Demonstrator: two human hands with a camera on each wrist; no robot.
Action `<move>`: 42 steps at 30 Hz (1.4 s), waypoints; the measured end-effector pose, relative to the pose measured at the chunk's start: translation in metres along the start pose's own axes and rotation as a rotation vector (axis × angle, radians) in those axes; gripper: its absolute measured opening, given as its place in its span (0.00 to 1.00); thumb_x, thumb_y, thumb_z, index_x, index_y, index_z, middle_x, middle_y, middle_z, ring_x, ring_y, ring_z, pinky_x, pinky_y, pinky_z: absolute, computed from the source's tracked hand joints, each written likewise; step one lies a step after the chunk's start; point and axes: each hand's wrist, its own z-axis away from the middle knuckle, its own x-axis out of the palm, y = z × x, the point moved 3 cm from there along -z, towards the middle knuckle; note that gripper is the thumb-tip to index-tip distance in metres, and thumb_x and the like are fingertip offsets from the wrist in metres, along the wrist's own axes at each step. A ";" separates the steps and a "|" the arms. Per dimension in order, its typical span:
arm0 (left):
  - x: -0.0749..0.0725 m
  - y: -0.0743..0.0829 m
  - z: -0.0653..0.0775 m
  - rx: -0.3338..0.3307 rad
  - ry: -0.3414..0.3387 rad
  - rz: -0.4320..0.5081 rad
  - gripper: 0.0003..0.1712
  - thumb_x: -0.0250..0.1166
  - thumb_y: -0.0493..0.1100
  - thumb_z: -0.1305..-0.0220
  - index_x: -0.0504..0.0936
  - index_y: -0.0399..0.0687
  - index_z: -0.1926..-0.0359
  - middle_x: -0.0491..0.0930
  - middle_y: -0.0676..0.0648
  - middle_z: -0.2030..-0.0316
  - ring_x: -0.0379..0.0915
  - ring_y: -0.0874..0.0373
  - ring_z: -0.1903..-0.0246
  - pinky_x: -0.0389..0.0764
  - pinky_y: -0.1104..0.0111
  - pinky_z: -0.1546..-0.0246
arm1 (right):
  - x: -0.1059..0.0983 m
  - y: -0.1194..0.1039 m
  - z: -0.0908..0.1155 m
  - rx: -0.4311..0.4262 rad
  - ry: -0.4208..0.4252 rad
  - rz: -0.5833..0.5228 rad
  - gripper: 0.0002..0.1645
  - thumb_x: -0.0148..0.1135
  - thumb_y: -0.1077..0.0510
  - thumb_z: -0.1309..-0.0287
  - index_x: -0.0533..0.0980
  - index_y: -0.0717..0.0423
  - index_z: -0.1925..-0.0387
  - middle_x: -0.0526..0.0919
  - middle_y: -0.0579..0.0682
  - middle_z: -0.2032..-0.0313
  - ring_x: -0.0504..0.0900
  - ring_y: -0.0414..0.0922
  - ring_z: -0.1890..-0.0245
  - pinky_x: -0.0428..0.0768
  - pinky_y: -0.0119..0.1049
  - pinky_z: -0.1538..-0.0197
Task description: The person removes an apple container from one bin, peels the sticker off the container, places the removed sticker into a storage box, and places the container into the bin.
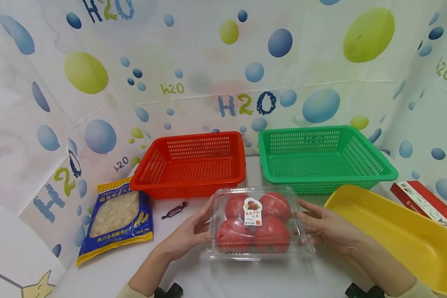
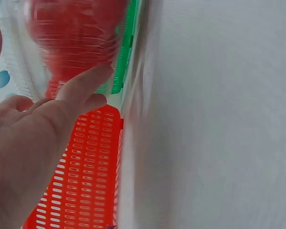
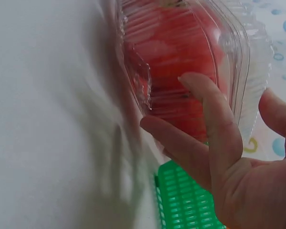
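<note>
A clear plastic clamshell box (image 1: pixel 253 252) with several round red fruits that look like tomatoes (image 1: pixel 272 234) is between my two hands, tilted toward the camera. A white label (image 1: pixel 252 212) is on its lid. My left hand (image 1: pixel 191 229) holds the left end, and the left wrist view shows its finger (image 2: pixel 88 86) against the clear wall. At the right end my right hand (image 1: pixel 329 225) grips the box. Two of its fingers (image 3: pixel 219 124) lie along the box wall in the right wrist view. Parts of both hands behind the box are hidden.
Behind the box stand a red basket (image 1: pixel 193 192) and a green basket (image 1: pixel 328 180). A blue-and-yellow food bag (image 1: pixel 119 215) and a wrapped candy (image 1: pixel 174 210) lie left. To the right are a yellow tub (image 1: pixel 391 231) and a red-and-white carton (image 1: pixel 428 203). A printed curtain hangs behind.
</note>
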 end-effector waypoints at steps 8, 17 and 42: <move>-0.004 -0.009 -0.002 -0.034 -0.006 0.090 0.53 0.67 0.48 0.32 0.40 0.67 0.19 0.36 0.40 0.20 0.43 0.33 0.25 0.65 0.47 0.33 | 0.006 0.007 -0.009 -0.048 0.005 -0.004 0.47 0.54 0.51 0.24 0.40 0.68 0.22 0.68 0.66 0.33 0.85 0.50 0.52 0.86 0.40 0.59; -0.007 -0.016 -0.004 -0.006 -0.015 0.129 0.53 0.66 0.45 0.31 0.40 0.63 0.18 0.35 0.40 0.20 0.39 0.35 0.24 0.61 0.50 0.31 | 0.009 0.010 -0.015 -0.018 0.069 0.021 0.45 0.52 0.50 0.23 0.42 0.69 0.23 0.61 0.71 0.30 0.84 0.50 0.51 0.86 0.41 0.58; -0.012 -0.022 -0.010 0.021 -0.017 0.096 0.51 0.64 0.44 0.30 0.41 0.61 0.18 0.37 0.45 0.20 0.34 0.40 0.23 0.57 0.49 0.29 | 0.007 0.007 -0.013 -0.005 0.101 0.068 0.43 0.49 0.50 0.22 0.42 0.69 0.22 0.49 0.75 0.27 0.80 0.60 0.44 0.85 0.46 0.54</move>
